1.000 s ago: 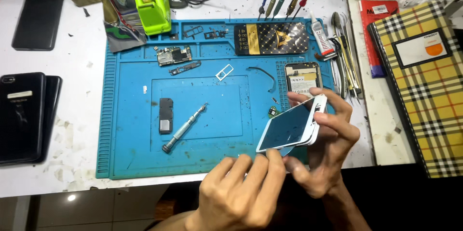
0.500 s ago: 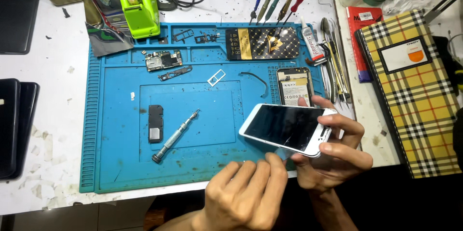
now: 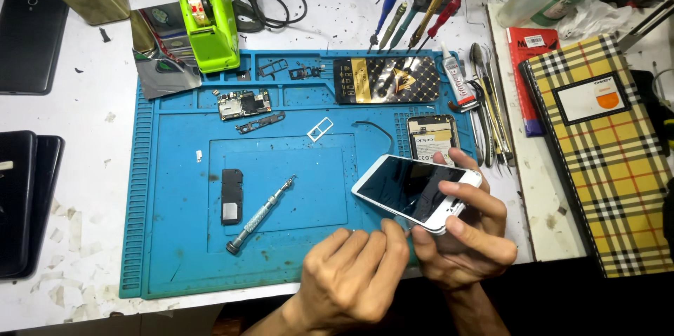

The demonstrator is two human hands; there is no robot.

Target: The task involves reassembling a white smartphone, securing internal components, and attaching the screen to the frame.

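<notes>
My right hand [image 3: 467, 238] grips a white smartphone [image 3: 414, 188] with a dark screen, held tilted above the right side of the blue work mat [image 3: 175, 238]. My left hand [image 3: 354, 276] rests with fingers curled at the mat's front edge, its fingertips touching the phone's lower corner. On the mat lie a metal screwdriver [image 3: 261, 214], a small black module [image 3: 232, 195], a circuit board [image 3: 243, 103], a SIM tray [image 3: 320, 128] and a phone battery [image 3: 432, 138] just behind the held phone.
A green tape dispenser [image 3: 206, 16] stands at the back left. Screwdrivers [image 3: 414, 16] and tweezers [image 3: 491, 115] lie at the back right, beside a checked yellow case [image 3: 604, 167]. Dark phones [image 3: 28, 41] lie left. A black patterned box [image 3: 386, 80] sits on the mat's rear.
The right hand has turned the phone from steeply tilted to nearly flat with the screen up. My left hand has closed in to touch its lower corner.
</notes>
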